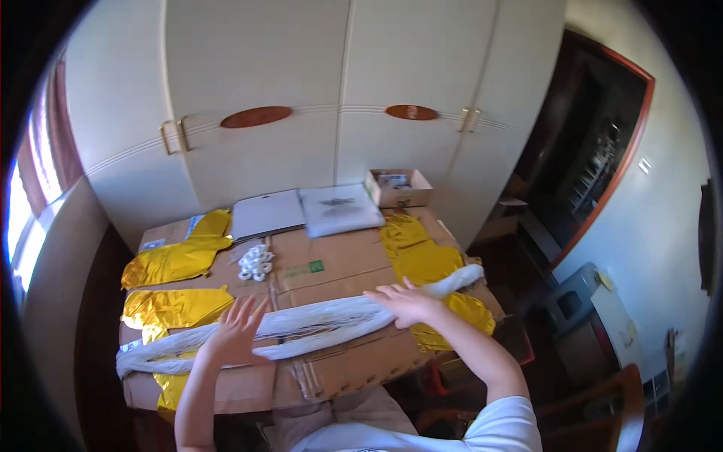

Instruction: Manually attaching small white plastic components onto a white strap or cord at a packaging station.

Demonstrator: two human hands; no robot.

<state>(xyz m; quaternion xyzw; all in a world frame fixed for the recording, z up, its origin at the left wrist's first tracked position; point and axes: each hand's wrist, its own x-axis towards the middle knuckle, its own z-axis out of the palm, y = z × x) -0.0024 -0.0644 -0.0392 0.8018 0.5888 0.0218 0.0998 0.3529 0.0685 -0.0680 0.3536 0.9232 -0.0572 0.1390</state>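
A long loop of white strands (312, 320) stretches across the cardboard-covered table (339, 271), split into two lengths with thin strands between them. My left hand (235, 333) is over its left part, fingers spread and nothing held. Toward the loop's right end is my right hand (407, 301), also open with fingers apart. Whether either palm touches the strands I cannot tell. Flat gold foil pieces (177, 260) lie at the left, some partly under the loop. More gold foil (425, 260) lies at the right, around the loop's right end.
Farther back, small white rings (256, 262) form a pile. Behind them lie a grey-white flat stack (268, 215), a clear plastic packet (340, 211) and an open carton (399, 188). Pale cabinets (263, 60) rise behind the table. A wooden chair (625, 407) stands at the lower right.
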